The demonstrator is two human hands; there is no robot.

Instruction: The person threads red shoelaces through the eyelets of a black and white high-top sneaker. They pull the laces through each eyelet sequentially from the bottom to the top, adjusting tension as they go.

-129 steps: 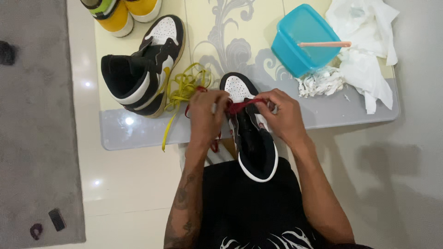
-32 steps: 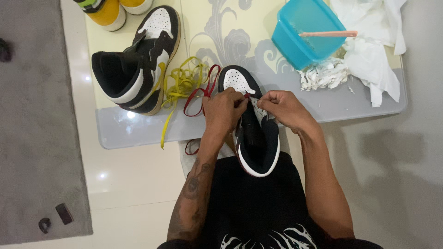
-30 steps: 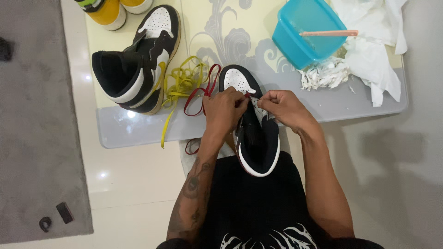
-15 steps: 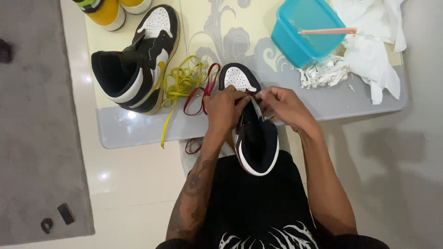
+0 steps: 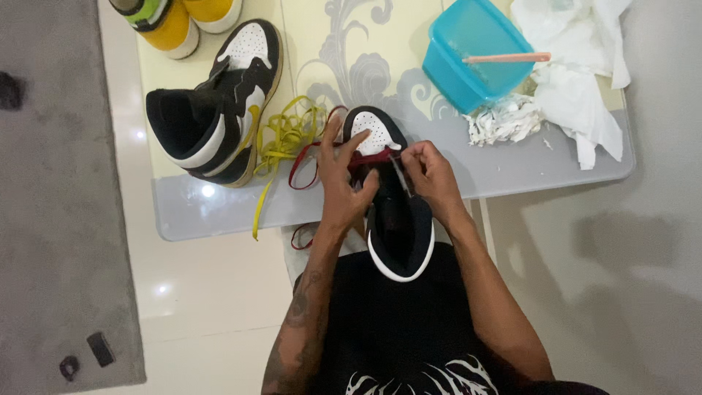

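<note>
A black and white high-top sneaker (image 5: 398, 234) rests with its heel on my lap and its toe on the edge of the low table (image 5: 219, 212). My left hand (image 5: 344, 183) presses on the tongue area and pinches the dark red shoelace (image 5: 303, 164) that trails off to the left. My right hand (image 5: 428, 172) holds the other lace end, pinched at its tip just above the eyelets. A loose yellow shoelace (image 5: 285, 139) lies on the table beside the shoe.
A second black and white sneaker (image 5: 216, 110) lies on its side at the left of the table, with yellow shoes (image 5: 179, 18) behind it. A blue plastic tub (image 5: 475, 55) with a stick across it and crumpled white cloths (image 5: 578, 80) sit at the right. A grey rug (image 5: 51, 197) lies at the left.
Both hands have stayed on the shoe's lacing. My left fingers have spread and shifted towards the toe, and the red lace is pulled tauter across the shoe.
</note>
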